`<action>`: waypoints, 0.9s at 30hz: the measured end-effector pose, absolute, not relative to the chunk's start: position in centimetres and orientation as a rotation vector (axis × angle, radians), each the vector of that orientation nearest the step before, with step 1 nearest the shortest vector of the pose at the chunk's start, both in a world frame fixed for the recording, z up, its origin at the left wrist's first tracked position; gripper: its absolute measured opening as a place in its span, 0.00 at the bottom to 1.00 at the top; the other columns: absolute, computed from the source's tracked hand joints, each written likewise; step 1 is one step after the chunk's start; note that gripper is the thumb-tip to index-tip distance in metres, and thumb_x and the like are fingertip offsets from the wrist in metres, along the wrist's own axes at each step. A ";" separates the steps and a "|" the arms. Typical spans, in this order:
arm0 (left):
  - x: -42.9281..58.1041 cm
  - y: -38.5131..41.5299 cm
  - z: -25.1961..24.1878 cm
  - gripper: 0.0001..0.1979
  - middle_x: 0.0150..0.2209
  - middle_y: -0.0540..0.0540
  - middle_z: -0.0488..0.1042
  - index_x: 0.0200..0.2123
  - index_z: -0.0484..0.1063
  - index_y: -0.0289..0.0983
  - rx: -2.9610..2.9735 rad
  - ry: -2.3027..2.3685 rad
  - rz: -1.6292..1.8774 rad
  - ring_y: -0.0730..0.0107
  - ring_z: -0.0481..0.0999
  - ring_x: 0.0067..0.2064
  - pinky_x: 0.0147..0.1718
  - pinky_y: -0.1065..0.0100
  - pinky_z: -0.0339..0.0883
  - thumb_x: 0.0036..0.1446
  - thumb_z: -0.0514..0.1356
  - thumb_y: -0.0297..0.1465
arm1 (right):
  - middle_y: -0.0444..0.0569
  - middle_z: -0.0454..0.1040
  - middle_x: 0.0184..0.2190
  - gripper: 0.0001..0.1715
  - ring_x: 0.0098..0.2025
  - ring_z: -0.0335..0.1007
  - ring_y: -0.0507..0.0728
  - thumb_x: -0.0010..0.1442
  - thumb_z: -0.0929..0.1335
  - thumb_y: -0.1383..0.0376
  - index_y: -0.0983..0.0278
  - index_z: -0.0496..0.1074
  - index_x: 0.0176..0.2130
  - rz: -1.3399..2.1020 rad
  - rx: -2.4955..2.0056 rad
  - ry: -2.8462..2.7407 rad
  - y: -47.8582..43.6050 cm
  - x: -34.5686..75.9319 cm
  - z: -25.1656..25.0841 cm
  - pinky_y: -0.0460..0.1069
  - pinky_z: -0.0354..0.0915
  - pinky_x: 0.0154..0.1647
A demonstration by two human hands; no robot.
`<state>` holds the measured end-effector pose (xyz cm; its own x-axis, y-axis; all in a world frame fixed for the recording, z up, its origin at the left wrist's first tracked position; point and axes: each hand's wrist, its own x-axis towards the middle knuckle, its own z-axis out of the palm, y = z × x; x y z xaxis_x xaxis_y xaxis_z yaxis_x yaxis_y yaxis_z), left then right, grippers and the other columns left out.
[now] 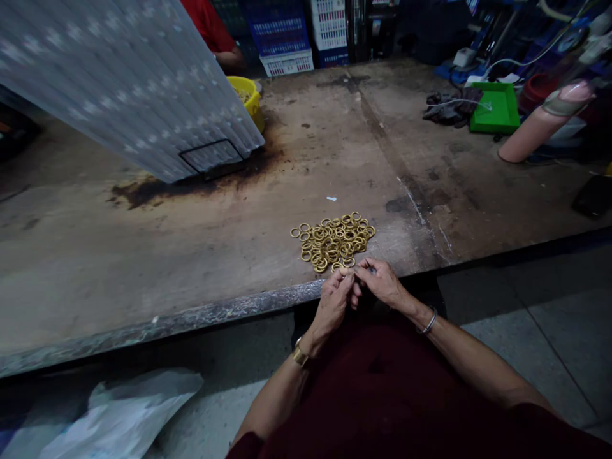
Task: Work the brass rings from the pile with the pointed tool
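Rings lie heaped on the bench right in front of you, brass-toned, a few strays at the heap's L side, a couple more just beyond your fingertips. Your L hand and R hand meet at the near edge, tips drawn in close to each other; can't tell if they're clamped on a ring or just on each other (too small and dim to make out).

Main risk, imo: a drop. You're working right at the edge, so anything slipping from the pinch could go off into your lap or onto the floor. Cause'd be small, smooth pcs and a fingertip-only grip. 2nd: your wrists or knuckles could nudge the closest rings, since they're nearly touching your fingers, and scatter them. 3rd: rings overlap, so pulling 1 could drag others along. Low light doesn't help either; a bad pc. might get missed. The bracelet on your R wrist might snag, tho it's well back.
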<state>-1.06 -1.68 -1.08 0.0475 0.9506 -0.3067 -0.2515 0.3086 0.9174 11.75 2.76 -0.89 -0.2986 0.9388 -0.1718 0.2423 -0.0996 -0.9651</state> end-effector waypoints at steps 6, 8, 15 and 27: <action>-1.3 -1.7 -0.9 0.18 0.25 0.53 0.70 0.32 0.63 0.36 0.709 1.058 1.102 0.81 0.65 0.20 0.19 0.77 0.60 0.52 0.61 0.46 | 0.41 0.65 0.20 0.14 0.23 0.58 0.49 0.57 0.60 0.60 0.63 0.65 0.24 1.283 -1.366 -1.682 3.2 12.6 -0.9 0.44 0.56 0.28; -1.3 -1.7 -0.7 0.19 0.25 0.53 0.70 0.32 0.63 0.37 0.749 1.129 1.101 0.80 0.66 0.21 0.19 0.76 0.61 0.51 0.62 0.47 | 0.42 0.66 0.21 0.11 0.24 0.59 0.49 0.56 0.61 0.63 0.63 0.67 0.26 1.091 -1.384 -1.878 3.2 12.8 -1.0 0.44 0.55 0.28; -1.0 -1.6 -0.1 0.21 0.24 0.53 0.69 0.31 0.64 0.37 0.849 1.245 1.086 0.80 0.65 0.21 0.19 0.76 0.61 0.48 0.62 0.49 | 0.46 0.72 0.25 0.08 0.28 0.63 0.52 0.51 0.63 0.72 0.63 0.69 0.31 0.779 -1.252 -2.370 2.6 13.1 -1.3 0.45 0.53 0.30; -1.3 -3.6 0.1 0.18 0.23 0.53 0.69 0.29 0.64 0.36 0.794 1.050 0.965 0.79 0.66 0.20 0.20 0.75 0.63 0.52 0.62 0.46 | 0.54 0.77 0.40 0.16 0.38 0.72 0.58 0.57 0.61 0.69 0.63 0.68 0.45 0.612 -1.713 -2.536 3.9 13.1 -0.2 0.48 0.57 0.36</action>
<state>-1.34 -3.61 0.12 0.1901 0.9222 -0.3368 -0.2580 0.3779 0.8891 13.12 3.86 -0.25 -0.3975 0.8959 -0.1986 0.8879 0.3209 -0.3296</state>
